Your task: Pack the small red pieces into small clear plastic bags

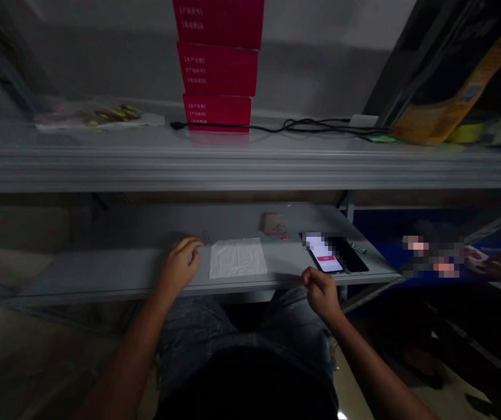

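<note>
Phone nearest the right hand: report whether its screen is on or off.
On: the phone near the right hand shows a bright, pale screen with a red patch.

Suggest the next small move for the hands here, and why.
Probably ease the left hand rightward to the left edge of the white sheet. The white sheet lies flat on the grey shelf just beside that hand, with neither hand on it; the right hand is farther off, near the lit phone.
</note>
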A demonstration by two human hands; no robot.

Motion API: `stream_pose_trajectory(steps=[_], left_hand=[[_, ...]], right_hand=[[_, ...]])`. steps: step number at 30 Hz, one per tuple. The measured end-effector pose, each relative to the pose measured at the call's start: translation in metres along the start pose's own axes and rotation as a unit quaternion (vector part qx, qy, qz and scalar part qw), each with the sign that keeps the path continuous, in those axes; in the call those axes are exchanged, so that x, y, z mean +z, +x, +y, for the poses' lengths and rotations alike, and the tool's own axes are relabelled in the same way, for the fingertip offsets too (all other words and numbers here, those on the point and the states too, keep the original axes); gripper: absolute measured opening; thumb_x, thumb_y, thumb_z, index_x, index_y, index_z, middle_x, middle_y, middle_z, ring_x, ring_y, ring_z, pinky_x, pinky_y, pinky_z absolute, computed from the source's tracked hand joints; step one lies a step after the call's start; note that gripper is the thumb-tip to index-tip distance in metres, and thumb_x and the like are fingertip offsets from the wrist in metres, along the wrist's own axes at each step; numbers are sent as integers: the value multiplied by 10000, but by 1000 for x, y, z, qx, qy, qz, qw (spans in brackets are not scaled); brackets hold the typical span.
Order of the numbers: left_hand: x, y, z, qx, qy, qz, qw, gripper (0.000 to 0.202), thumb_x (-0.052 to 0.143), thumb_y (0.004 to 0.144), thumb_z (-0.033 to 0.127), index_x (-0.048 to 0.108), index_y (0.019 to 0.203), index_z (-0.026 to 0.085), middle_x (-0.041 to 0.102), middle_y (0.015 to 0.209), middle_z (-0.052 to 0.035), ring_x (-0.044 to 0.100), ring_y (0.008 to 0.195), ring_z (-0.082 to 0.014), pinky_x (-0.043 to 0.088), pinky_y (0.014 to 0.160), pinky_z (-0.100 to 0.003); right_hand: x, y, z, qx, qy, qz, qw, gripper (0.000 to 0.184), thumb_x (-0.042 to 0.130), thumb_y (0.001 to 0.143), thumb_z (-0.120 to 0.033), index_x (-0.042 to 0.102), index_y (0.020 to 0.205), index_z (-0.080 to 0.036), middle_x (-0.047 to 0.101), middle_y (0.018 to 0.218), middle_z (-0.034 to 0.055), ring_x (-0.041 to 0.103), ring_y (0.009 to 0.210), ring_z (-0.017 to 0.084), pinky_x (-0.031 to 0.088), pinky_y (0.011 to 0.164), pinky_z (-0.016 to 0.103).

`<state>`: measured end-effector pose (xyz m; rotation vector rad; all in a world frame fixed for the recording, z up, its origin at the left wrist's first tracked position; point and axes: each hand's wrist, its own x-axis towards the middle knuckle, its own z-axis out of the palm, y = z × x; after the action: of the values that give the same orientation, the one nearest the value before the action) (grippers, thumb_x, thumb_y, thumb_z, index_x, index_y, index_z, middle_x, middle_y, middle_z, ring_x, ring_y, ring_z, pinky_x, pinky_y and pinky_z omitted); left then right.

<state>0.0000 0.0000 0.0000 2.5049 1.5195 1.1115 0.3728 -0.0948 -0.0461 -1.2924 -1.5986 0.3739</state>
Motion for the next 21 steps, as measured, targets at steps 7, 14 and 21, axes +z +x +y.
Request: stream_pose_trajectory(steps=[7, 14, 21], left_hand=[[16, 11, -73, -32, 135, -105, 985, 310, 506, 924, 268, 685, 1143, 140, 684, 1234, -166, 617, 1169, -318, 459, 1039, -485], [19, 12, -43, -28, 107, -34, 993, 317, 506, 951, 305, 676, 1174, 156, 637, 1295, -166, 576, 1218, -339, 440, 1061, -512], [42, -11, 14, 78, 5, -143, 987, 338, 592, 954, 379, 647, 1243, 213, 634, 1331, -102, 575, 1233, -287, 445, 1069, -473]], right_hand=[[7, 7, 4, 17, 13, 74, 997, 133, 401, 687, -103, 457, 667, -221, 452, 593, -41, 429, 549, 138, 316, 543, 249], [13, 72, 19, 25, -38, 111, 993, 142, 433, 698, -140, 557, 678, -207, 519, 572, -24, 462, 543, 152, 336, 561, 268], [41, 186, 43, 47, -186, 42, 981, 303, 518, 814, -217, 658, 1069, -130, 707, 995, 133, 638, 862, 230, 474, 774, 303]])
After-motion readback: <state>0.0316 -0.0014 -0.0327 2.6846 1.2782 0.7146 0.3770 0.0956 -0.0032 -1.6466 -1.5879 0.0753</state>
